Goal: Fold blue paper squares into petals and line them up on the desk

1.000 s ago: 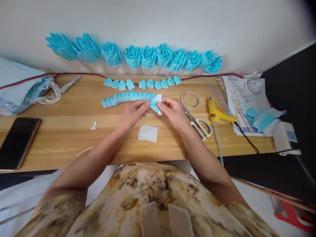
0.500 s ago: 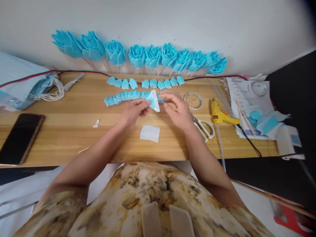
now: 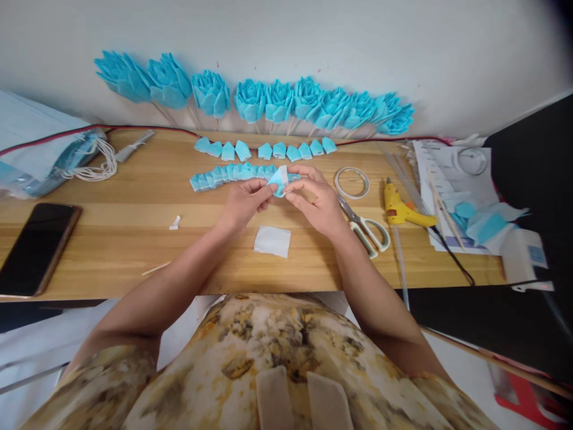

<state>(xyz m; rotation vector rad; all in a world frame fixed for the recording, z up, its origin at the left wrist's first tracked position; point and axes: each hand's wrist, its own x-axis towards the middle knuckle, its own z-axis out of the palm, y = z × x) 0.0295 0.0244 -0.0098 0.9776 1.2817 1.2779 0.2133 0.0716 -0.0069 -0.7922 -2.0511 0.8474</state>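
Note:
A folded blue fabric petal (image 3: 279, 180) with a white strip along its right edge is held up over the middle of the table. My left hand (image 3: 246, 203) pinches its left corner between thumb and fingers. On the other side, my right hand (image 3: 316, 200) has its thumb and fingers closed on the white-strip edge. Just behind the hands lies a row of overlapping blue petals (image 3: 224, 174), partly hidden by them. Farther back, separate blue petals (image 3: 242, 150) form a second row. A white square piece (image 3: 272, 241) rests on the wood in front of my hands.
Several blue fabric flowers (image 3: 250, 101) on sticks lean against the wall. To the right are a tape roll (image 3: 351, 169), scissors (image 3: 376, 233), a yellow glue gun (image 3: 396, 206) and papers (image 3: 474, 179). A phone (image 3: 38, 248) and a plastic bag (image 3: 49, 173) lie left.
My right hand has moved left and its fingers have closed on the petal's white edge. The petal has tilted, and its lower end is now covered by the fingers.

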